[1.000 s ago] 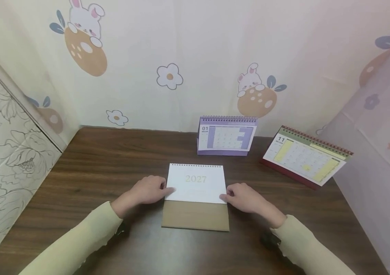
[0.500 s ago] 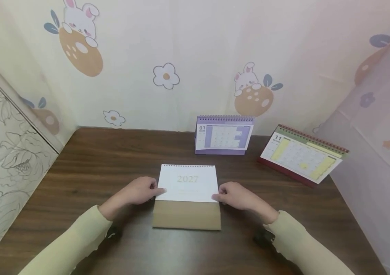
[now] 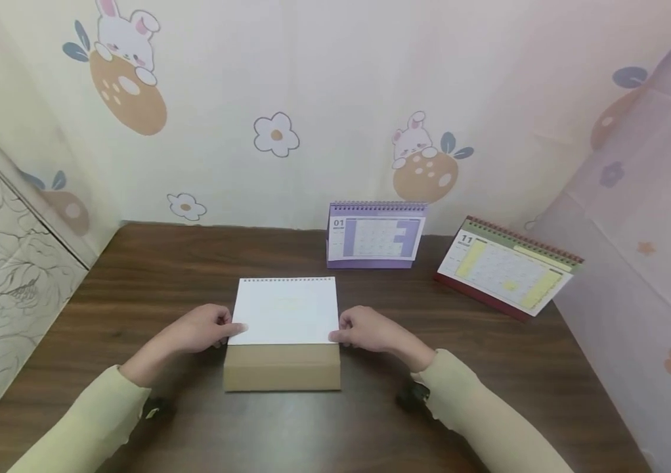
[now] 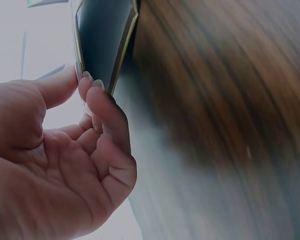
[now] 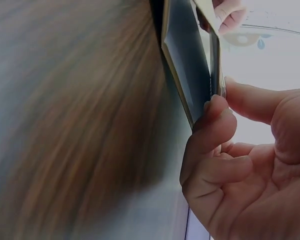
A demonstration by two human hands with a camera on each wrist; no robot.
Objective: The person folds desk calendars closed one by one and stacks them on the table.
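Observation:
A desk calendar (image 3: 285, 322) with white pages, a spiral top edge and a brown card base (image 3: 282, 368) stands before me on the wooden table. My left hand (image 3: 202, 326) pinches its left edge, thumb on the white page and fingers behind. At the right edge, my right hand (image 3: 371, 328) pinches it the same way. The left wrist view shows the dark inner side of the calendar (image 4: 105, 40) above the curled fingers of the left hand (image 4: 65, 160). In the right wrist view, the folded stand opens in a wedge beside the right hand (image 5: 240, 165).
A purple desk calendar (image 3: 377, 236) showing 01 stands at the back of the table (image 3: 182, 256). Right of it, a red-based calendar (image 3: 507, 269) showing 11 stands at an angle. A printed curtain (image 3: 335, 98) hangs behind the table.
Both hands have moved the white calendar to the left, away from the purple one. The gold 2027 on its page has faded to a faint mark. The whole head view has shifted slightly.

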